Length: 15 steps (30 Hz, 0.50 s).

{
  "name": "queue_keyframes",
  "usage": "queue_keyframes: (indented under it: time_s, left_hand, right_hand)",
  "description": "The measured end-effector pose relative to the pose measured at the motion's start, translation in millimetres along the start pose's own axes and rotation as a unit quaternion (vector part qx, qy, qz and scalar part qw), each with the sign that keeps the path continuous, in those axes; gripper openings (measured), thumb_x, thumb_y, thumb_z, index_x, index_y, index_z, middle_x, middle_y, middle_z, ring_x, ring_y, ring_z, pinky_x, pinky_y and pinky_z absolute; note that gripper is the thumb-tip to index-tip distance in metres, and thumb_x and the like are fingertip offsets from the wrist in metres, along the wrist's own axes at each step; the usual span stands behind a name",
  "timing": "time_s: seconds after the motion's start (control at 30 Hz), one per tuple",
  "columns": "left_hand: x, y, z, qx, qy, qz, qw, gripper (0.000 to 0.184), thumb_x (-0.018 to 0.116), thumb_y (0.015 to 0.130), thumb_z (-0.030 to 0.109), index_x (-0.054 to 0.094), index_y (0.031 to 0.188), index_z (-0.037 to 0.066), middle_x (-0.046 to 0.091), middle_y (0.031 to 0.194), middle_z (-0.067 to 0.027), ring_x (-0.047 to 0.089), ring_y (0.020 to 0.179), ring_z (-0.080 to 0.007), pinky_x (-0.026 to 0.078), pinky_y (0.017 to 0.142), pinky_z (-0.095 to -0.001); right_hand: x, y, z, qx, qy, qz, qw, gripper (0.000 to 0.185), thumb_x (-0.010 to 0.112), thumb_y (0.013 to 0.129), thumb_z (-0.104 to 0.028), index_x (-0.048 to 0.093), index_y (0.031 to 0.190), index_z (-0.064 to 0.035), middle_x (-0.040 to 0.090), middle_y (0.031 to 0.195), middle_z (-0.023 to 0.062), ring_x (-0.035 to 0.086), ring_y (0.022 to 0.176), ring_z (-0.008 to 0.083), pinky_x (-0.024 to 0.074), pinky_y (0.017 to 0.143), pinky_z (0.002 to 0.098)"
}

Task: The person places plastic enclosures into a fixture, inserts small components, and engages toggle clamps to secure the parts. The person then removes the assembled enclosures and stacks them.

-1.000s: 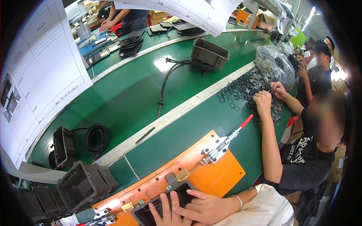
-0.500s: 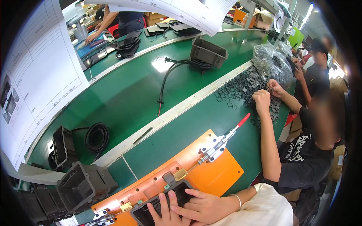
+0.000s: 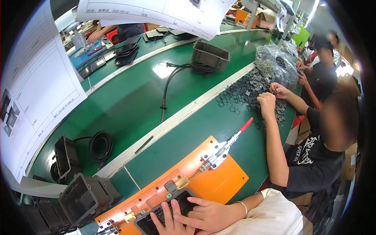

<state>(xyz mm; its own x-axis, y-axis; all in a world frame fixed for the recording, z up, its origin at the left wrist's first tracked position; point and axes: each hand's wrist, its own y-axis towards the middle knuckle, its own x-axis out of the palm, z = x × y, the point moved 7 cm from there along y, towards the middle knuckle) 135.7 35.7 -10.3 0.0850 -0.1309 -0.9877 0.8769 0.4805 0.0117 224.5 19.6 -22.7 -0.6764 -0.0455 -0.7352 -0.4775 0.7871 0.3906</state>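
Note:
A dark grey box [image 3: 143,224] sits against an orange fixture [image 3: 223,178] at the bottom centre, its open side facing up. My left hand [image 3: 174,219] lies over the box with its fingers spread. From the right, my right hand [image 3: 213,214] reaches over the same box, fingers apart, its fingertips beside and partly over my left hand. Both palms' undersides are hidden. Brass blocks [image 3: 182,182] on the fixture touch or nearly touch the box's far rim, and a toggle clamp with a red handle [image 3: 246,125] stands at the fixture's right.
Grey boxes [image 3: 84,199] stand at left. On the green belt [image 3: 129,98] are a box with cable [image 3: 210,55] and a coiled cable [image 3: 100,145]. A co-worker's hands [image 3: 270,100] are over small black clips [image 3: 250,88]. Paper sheets [image 3: 39,86] hang at upper left.
The view has shifted slightly, moving the belt and fixture left in the frame. My hands keep nearly the same pose over the box.

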Motion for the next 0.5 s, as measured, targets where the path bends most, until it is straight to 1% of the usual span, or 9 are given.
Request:
queue_keyframes:
  time_s: [0.1, 0.17, 0.2, 0.27, 0.4, 0.5]
  left_hand:
    - [3.7, -1.6, -0.4, -0.006, -0.023, -0.026, 0.999, 0.058, 0.047, 0.091, 0.040, 0.041, 0.132, 0.000, 0.024, 0.146, -0.0373, 0.022, 0.135, -0.0576, 0.016, 0.100, -0.0754]
    - [6.9, -1.4, -0.1, -0.003, 0.044, -0.020, 0.999, 0.061, 0.047, 0.091, 0.042, 0.038, 0.135, 0.001, 0.024, 0.146, -0.0366, 0.022, 0.135, -0.0574, 0.015, 0.100, -0.0756]
    - [8.4, -1.7, 0.5, 0.000, 0.044, -0.018, 0.999, 0.061, 0.047, 0.091, 0.042, 0.038, 0.135, 0.001, 0.024, 0.146, -0.0366, 0.022, 0.135, -0.0574, 0.015, 0.100, -0.0756]
    - [6.7, -1.9, -0.7, -0.012, -0.013, 0.008, 1.000, 0.060, 0.046, 0.092, 0.041, 0.036, 0.136, 0.001, 0.024, 0.146, -0.0360, 0.021, 0.135, -0.0571, 0.015, 0.100, -0.0760]
    - [8.1, -1.9, 0.2, -0.023, -0.011, 0.004, 1.000, 0.059, 0.045, 0.092, 0.040, 0.035, 0.137, 0.002, 0.025, 0.146, -0.0360, 0.022, 0.135, -0.0569, 0.016, 0.100, -0.0761]
    - [8.2, -1.6, -0.8, -0.012, 0.002, 0.014, 1.000, 0.055, 0.044, 0.093, 0.036, 0.035, 0.136, 0.002, 0.025, 0.146, -0.0356, 0.023, 0.135, -0.0570, 0.016, 0.100, -0.0763]
  right_hand:
    - [2.4, -0.5, 0.5, 0.003, 0.009, 0.004, 1.000, 0.085, 0.056, 0.085, -0.055, 0.033, 0.142, 0.0034, 0.048, 0.071, 0.0047, 0.056, 0.071, 0.0194, 0.0226, 0.113, 0.0481]
    - [1.6, -1.0, 0.5, 0.002, 0.019, 0.014, 1.000, 0.085, 0.056, 0.085, -0.055, 0.033, 0.142, 0.0036, 0.048, 0.071, 0.0049, 0.056, 0.071, 0.0194, 0.0224, 0.113, 0.0483]
    - [2.0, -1.3, 0.5, 0.001, 0.016, 0.012, 1.000, 0.085, 0.056, 0.085, -0.055, 0.033, 0.142, 0.0037, 0.049, 0.071, 0.0051, 0.056, 0.071, 0.0197, 0.0223, 0.113, 0.0486]
    - [2.5, -1.9, 0.3, -0.002, 0.011, 0.010, 1.000, 0.085, 0.056, 0.085, -0.054, 0.033, 0.142, 0.0039, 0.049, 0.071, 0.0055, 0.057, 0.071, 0.0203, 0.0221, 0.113, 0.0492]
    - [4.4, -3.3, 0.4, -0.004, 0.010, 0.001, 1.000, 0.085, 0.057, 0.085, -0.054, 0.032, 0.142, 0.0042, 0.050, 0.071, 0.0063, 0.058, 0.072, 0.0214, 0.0216, 0.113, 0.0503]
    - [5.7, -4.0, 0.9, -0.005, 0.005, 0.000, 1.000, 0.085, 0.057, 0.085, -0.053, 0.032, 0.143, 0.0043, 0.050, 0.071, 0.0066, 0.058, 0.072, 0.0219, 0.0214, 0.113, 0.0507]
